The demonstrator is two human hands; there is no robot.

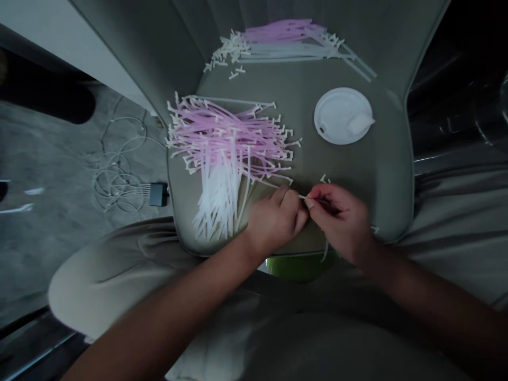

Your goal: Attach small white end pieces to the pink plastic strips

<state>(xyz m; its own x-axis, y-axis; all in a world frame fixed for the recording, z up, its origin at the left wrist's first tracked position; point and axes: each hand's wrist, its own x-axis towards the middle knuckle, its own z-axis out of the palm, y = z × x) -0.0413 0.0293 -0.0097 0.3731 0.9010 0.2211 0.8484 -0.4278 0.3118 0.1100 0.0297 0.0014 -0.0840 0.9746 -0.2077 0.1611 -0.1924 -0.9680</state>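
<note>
Head view: above the front of a grey-green upholstered chair seat (289, 79), the left hand (275, 214) has its fingers curled tight on a thin white piece (302, 197), whose far end the right hand (343, 219) pinches between thumb and fingers. That piece spans the small gap between the hands; what lies inside the left fist cannot be told. Just beyond the left hand lies a loose heap of pink flexible strips with white ends (234, 132), translucent white strips (217, 201) spread beside it, towards the seat's front. A round white plastic lid (335, 111) lies beyond the right hand, bearing a white lump (360, 124).
</note>
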